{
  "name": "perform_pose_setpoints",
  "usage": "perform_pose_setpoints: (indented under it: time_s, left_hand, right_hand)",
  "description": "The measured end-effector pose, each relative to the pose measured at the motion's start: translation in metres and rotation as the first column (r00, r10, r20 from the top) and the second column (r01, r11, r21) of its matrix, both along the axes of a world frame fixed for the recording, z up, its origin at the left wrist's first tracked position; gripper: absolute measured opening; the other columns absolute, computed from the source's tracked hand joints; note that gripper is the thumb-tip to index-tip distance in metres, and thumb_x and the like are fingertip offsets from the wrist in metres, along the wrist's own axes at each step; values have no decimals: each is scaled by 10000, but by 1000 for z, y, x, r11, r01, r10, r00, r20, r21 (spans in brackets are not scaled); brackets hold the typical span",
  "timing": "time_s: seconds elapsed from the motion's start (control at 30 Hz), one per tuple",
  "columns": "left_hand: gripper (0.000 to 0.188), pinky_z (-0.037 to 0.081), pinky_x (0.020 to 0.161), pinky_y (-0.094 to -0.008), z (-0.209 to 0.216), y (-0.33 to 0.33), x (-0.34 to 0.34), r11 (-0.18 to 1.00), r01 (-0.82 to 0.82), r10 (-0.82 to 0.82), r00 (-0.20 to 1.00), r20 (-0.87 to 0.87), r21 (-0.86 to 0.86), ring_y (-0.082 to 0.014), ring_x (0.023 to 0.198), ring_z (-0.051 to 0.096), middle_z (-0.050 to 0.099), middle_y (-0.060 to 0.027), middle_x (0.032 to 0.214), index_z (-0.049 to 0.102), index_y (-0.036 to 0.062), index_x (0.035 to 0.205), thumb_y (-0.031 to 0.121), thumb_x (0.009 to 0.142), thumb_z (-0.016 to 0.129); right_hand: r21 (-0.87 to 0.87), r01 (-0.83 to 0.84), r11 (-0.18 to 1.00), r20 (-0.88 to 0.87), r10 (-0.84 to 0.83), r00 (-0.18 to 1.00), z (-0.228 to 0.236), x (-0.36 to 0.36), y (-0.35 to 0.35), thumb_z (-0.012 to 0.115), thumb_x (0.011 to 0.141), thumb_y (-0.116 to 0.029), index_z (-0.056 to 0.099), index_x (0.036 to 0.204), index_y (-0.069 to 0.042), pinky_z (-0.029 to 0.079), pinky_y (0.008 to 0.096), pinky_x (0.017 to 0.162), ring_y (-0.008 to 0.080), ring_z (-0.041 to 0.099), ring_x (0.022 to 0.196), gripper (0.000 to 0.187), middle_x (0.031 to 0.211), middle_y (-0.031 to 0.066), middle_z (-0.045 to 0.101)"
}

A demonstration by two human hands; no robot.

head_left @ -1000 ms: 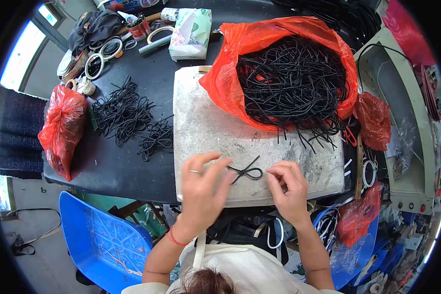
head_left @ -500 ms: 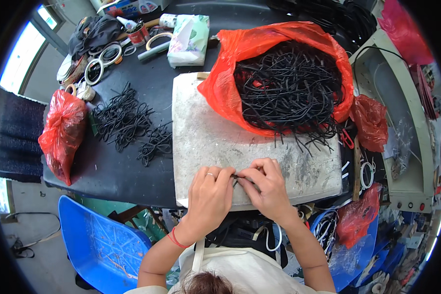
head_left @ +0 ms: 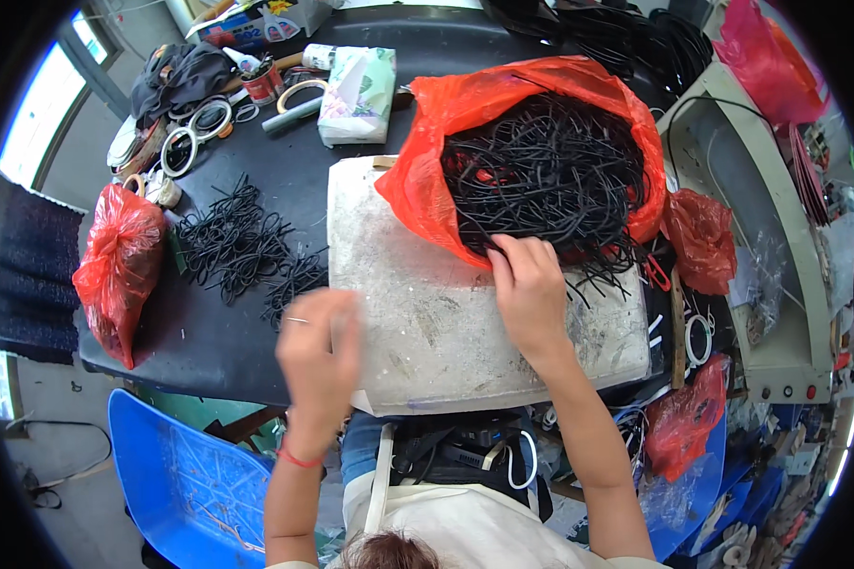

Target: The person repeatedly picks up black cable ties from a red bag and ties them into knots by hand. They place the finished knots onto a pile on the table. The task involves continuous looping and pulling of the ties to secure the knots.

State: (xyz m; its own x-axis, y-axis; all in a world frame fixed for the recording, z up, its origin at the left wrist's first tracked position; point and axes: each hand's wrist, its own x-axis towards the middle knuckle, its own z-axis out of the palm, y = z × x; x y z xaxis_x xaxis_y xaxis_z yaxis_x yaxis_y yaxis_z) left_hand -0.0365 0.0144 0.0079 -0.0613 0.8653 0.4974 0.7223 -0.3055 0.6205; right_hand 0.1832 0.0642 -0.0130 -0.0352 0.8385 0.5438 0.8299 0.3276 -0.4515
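My right hand (head_left: 533, 302) reaches to the front edge of an open red plastic bag (head_left: 417, 171) heaped with thin black cords (head_left: 541, 171). Its thumb and fingers close in a pinch where a black cord shows at the bag's edge. Smeared by motion, my left hand (head_left: 321, 343) is over the left edge of a worn whitish board (head_left: 427, 332). Nearest to it lies a small pile of looped black cords (head_left: 296, 282), beside a larger looped pile (head_left: 232, 237). Whether the left fingers hold anything is not visible.
A tied red bag (head_left: 119, 270) stands at the table's left. Tape rolls (head_left: 209, 119), a tissue pack (head_left: 358, 95) and a small can lie at the back. A blue tub (head_left: 190, 484) sits below the table; a grey-green metal casing (head_left: 769, 284) stands at right.
Both hands were together over the board with a short dark piece between their fingertips. My left hand has moved left toward the looped cords, my right hand forward to the bag.
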Motion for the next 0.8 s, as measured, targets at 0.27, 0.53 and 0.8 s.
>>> perform_pose_setpoints:
  time_s: [0.27,0.53,0.8]
  left_hand:
    - [189,490,736,-243,-13,-16,73,754,600,33,370,928,-267,-115,832,595,633,-94,956,580,-48,1014,92,894,535]
    - [173,479,666,-233,18,-39,27,624,690,-180,583,792,-366,-83,741,586,634,-72,791,604,-44,956,99,868,561]
    - [191,493,668,-237,21,-43,5,554,657,-125,673,729,-512,-103,741,601,641,-68,831,610,-41,986,104,866,579]
  right_hand:
    - [-318,-236,918,-335,124,934,30,-20,-82,646,763,-50,607,929,-12,468,326,537,244,577,588,175,843,115,582]
    - [-130,-497,858,29,504,863,71,-26,-74,645,747,-63,578,1059,-50,454,335,735,242,560,831,319,871,91,545]
    - [-89,-272,958,-65,267,961,70,6,-72,653,725,34,613,898,-29,447,313,526,226,550,622,189,754,93,534]
